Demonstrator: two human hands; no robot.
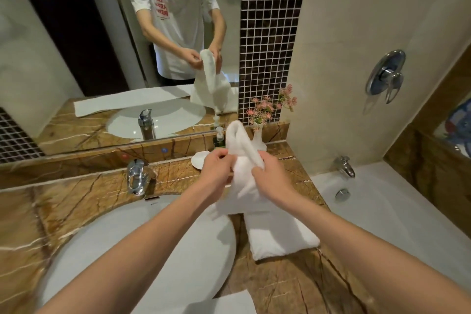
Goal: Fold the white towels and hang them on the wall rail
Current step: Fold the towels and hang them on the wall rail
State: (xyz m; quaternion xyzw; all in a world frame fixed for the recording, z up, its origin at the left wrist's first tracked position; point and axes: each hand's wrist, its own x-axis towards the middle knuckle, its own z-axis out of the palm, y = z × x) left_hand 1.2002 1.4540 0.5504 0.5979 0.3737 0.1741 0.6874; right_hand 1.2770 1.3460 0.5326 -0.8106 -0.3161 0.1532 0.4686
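Note:
A white towel (242, 150) is lifted above the brown marble counter, its top looped over and its lower part hanging down. My left hand (216, 168) pinches its left edge. My right hand (271, 173) grips it from the right side. Below them a second white towel (280, 234) lies folded flat on the counter (107, 186), to the right of the basin. Another strip of white towel (224, 303) lies at the counter's near edge. No wall rail is in view.
A white basin (142, 250) and chrome tap (137, 178) sit left of my arms. A soap pump bottle (219, 136), a white dish (200, 159) and a vase of pink flowers (260, 132) stand behind the towel. A bathtub (382, 206) lies right; a mirror (76, 58) faces me.

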